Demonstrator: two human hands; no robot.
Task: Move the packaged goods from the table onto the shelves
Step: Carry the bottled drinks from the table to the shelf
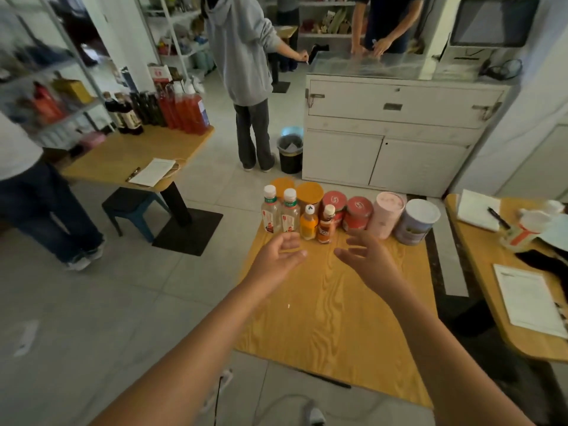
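Goods: bottles (309,222), cans (356,213), tubs (415,222) in row at far edge of table (332,302). Our left hand (278,256) & right hand (365,256): fingers spread, empty, near the bottles. Step: reach-in. Next: we grip one apiece, carry to shelves (61,87).

Small shop – stocked shelves (46,87), bottled goods (172,109) on tables, counter (399,124) w/ screen (495,23)

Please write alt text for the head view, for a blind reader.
The left hand and right hand, both open, reach toward bottles and cans at the far edge of a table. People stand behind near shelves.
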